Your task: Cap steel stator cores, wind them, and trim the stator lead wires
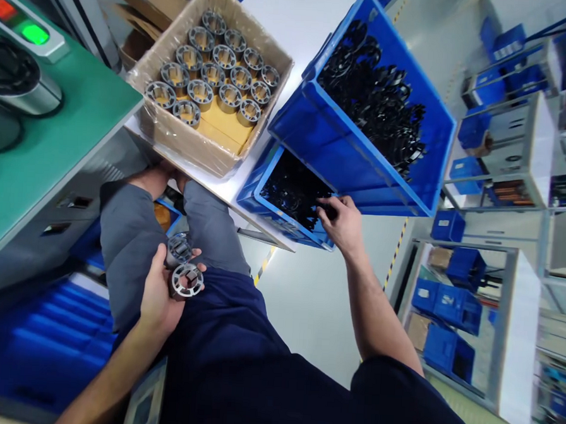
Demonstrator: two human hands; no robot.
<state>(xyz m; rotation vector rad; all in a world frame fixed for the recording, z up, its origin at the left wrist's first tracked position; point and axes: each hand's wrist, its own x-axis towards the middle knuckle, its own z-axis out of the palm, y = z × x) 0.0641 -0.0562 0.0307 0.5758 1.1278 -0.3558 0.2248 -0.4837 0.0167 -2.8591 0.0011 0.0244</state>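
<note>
Head view, looking down past the lap. Left hand [161, 294] sits low over the thigh, fingers curled round a metal rotor core [184, 269]: a short grey cylinder with a ring of slots in its end face, that face turned up toward the camera, long axis pointing up and slightly away.

Right hand [342, 223] is stretched far forward, fingertips dipped over the near rim of the lower blue crate [264, 205] and down among black plastic rings [293, 193]. Fingers bent as if pinching, but whether a ring is actually held cannot be told. So the rings lie far and right of the core; the right hand is much the nearer to them.

Upper blue crate [362, 153], tilted, holds more of the same black parts in a glossy, tangled heap.

Cardboard box [196, 141], far left on the white surface [227, 187], carries upright cores in neat rows. Green bench [54, 137] at left.
</note>
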